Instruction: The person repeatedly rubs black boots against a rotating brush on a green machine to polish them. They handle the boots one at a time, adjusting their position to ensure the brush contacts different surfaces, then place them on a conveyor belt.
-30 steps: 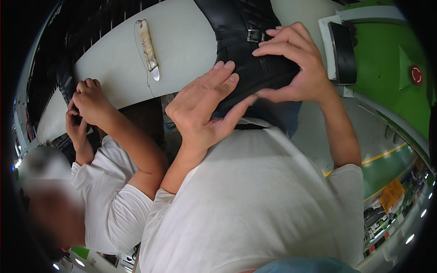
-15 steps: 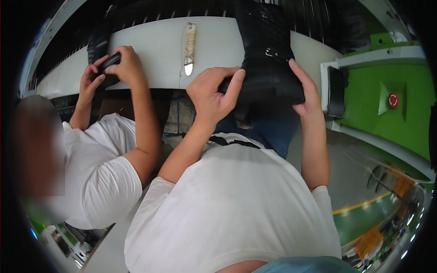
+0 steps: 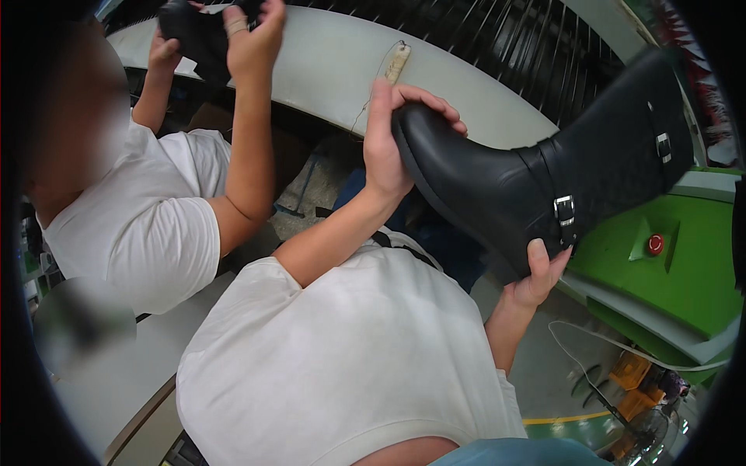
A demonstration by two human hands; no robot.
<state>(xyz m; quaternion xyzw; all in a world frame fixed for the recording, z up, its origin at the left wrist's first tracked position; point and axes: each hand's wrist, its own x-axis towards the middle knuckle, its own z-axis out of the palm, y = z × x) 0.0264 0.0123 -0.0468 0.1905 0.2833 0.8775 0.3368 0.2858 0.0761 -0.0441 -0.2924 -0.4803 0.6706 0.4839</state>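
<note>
A tall black boot (image 3: pixel 497 179) with silver buckles and straps is held up in front of me, lying sideways with its toe to the left and its shaft rising to the upper right. My left hand (image 3: pixel 392 132) cups the rounded toe, with the fingers over the top. Around the heel and ankle, just under the lower buckle, my right hand (image 3: pixel 538 276) grips the boot. Behind the toe, a knife with a wrapped pale handle (image 3: pixel 399 64) lies on the white table; its blade is hidden.
To the left, a person in a white shirt holds another black boot (image 3: pixel 203 39). The white table (image 3: pixel 326 54) curves across, with dark slatted rollers (image 3: pixel 482 31) behind it. A green machine panel with a red button (image 3: pixel 656 245) stands at the right. Orange crates (image 3: pixel 631 371) sit on the floor.
The boot has been turned from upright to sideways and lifted, so its side and buckles show. My left hand has moved to the toe, my right to the heel. The co-worker has raised their boot.
</note>
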